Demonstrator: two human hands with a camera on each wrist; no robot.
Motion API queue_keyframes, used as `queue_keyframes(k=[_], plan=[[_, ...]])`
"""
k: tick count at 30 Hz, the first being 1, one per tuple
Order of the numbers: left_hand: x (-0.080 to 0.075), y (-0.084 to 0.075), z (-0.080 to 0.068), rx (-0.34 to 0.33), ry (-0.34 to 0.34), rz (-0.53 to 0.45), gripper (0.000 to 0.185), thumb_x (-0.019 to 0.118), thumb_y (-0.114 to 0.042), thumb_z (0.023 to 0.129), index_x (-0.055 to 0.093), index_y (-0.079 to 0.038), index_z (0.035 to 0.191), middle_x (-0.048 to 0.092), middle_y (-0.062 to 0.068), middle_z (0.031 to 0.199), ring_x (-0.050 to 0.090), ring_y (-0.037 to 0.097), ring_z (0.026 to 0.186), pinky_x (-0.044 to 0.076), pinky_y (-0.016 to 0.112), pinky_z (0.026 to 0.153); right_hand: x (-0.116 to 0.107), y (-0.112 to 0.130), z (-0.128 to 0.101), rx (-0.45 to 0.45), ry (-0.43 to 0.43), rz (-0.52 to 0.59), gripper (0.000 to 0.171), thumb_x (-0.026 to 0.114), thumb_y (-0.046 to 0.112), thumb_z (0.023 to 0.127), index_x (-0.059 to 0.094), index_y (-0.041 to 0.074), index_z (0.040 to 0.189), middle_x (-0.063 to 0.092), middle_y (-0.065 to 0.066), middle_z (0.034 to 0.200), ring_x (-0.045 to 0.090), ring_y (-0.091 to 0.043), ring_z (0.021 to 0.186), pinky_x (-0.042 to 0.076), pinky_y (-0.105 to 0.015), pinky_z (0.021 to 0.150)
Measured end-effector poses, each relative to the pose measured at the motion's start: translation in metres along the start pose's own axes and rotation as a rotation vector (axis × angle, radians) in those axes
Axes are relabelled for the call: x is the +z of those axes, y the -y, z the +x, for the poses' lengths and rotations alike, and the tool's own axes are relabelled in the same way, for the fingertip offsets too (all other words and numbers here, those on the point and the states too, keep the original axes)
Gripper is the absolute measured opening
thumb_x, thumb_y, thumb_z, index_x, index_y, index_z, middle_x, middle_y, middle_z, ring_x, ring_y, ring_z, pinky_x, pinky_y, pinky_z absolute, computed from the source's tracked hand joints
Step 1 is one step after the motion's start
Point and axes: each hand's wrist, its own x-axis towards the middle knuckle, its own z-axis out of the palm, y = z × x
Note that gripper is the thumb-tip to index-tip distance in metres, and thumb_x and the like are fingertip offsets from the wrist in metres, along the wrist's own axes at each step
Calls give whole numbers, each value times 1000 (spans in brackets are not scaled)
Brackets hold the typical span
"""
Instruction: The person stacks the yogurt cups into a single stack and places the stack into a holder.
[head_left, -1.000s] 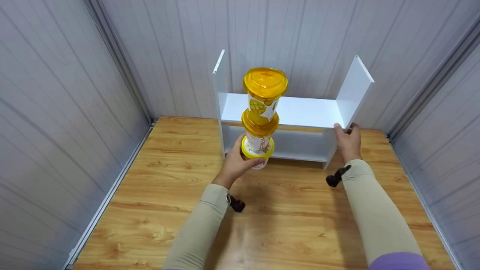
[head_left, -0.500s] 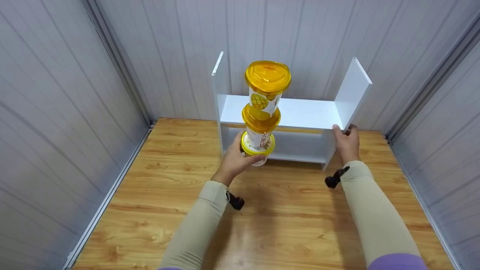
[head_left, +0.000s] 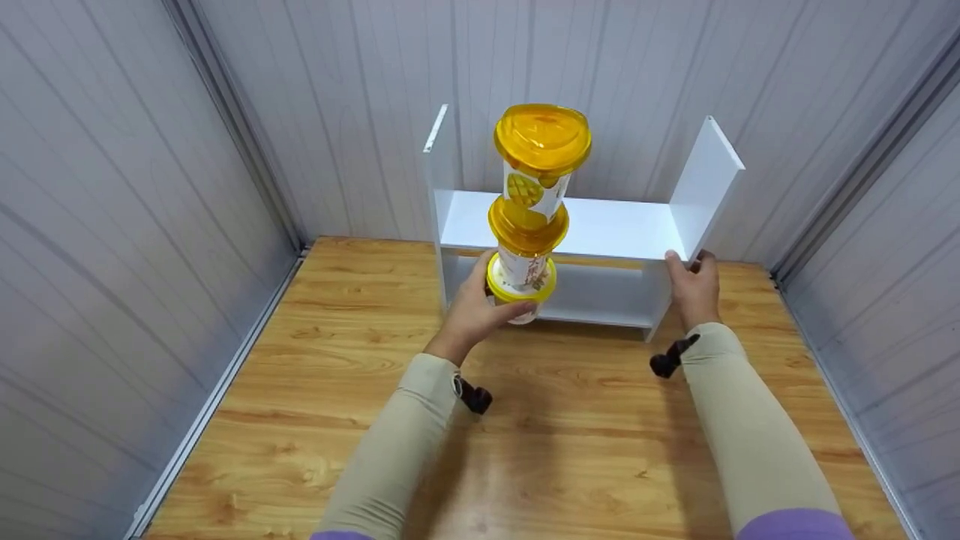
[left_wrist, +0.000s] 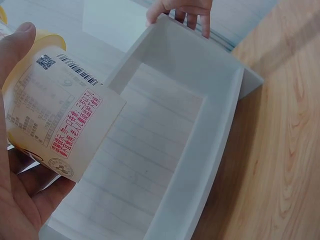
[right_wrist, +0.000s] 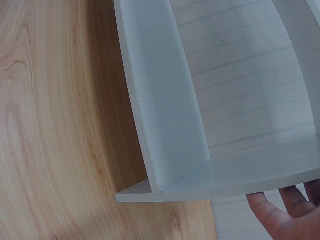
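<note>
A stack of three yellow-lidded cups rises in front of a white shelf unit that stands on the wooden table against the back wall. My left hand grips the bottom cup, whose label shows a barcode and red print. My right hand holds the shelf's right side panel at its front edge. In the left wrist view the right hand's fingers curl over the panel's top. Part of the right hand's fingertips shows beside the shelf board in the right wrist view.
The wooden table spreads out in front of the shelf. Grey panelled walls close in on the left, back and right. A metal rail runs along the table's left edge.
My left hand has raised the cup stack a little and shifted it slightly to the right. The right hand has stayed on the shelf's side panel.
</note>
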Motion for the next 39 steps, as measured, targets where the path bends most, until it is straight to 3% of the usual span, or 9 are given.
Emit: queue_keyframes(k=[4,11,28,39], plan=[[-1,-4,2,-1,3,4,99,90,-50,70,35,-33,151,58,-11,132,56,10,120,46,40,104,0,1,-1,3,3,1,91,54,59,97,9,15,163,18,-15,166,25,-32,150,27,-50,120],[-3,-9,8,1,11,-20,99,91,-49,70,36,-32,151,59,-8,131,57,13,119,46,42,105,0,0,-4,-56,-22,-25,88,52,56,98,14,8,161,29,-20,159,34,-30,143,34,-44,117],[-2,-30,15,-8,15,-17,96,91,-52,69,35,-41,147,59,-11,130,59,13,118,49,41,103,-1,2,-12,-13,-7,-18,89,52,57,98,11,13,162,24,-17,163,30,-31,147,31,-45,119],[0,-42,21,10,21,-35,96,90,-51,70,35,-38,147,59,-10,129,59,12,117,48,41,104,2,1,-13,-7,-3,-18,90,53,58,97,10,13,163,24,-17,163,31,-30,146,33,-47,118]])
